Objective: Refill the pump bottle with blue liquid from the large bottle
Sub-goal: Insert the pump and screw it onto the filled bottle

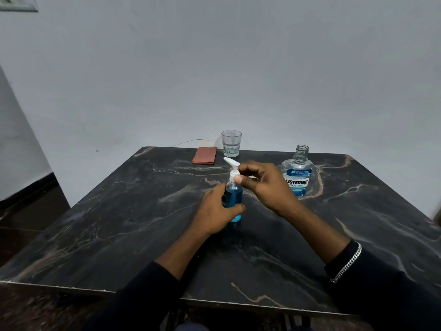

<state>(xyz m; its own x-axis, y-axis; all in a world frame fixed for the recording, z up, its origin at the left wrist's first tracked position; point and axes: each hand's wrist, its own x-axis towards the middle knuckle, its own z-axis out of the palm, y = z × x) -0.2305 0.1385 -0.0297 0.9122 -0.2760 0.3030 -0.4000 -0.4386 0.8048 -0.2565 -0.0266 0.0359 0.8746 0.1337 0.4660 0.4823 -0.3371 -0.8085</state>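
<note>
Mid-table, L hand (214, 207) grips pump bottle (232, 197); R hand (262, 185) pinches pump collar (233, 174).

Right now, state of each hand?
Left hand: grips the pump bottle by its body.
Right hand: pinches the pump head at its collar.

I see a dark, marble-veined tabletop (119, 223) against a pale grey wall (214, 68). At its far edge a clear glass tumbler (231, 143) stands upright, with a folded reddish cloth (204, 155) flat just beside it. A thin wire (193, 140) trails behind the cloth, and a wall socket (19, 3) shows top-left
</note>
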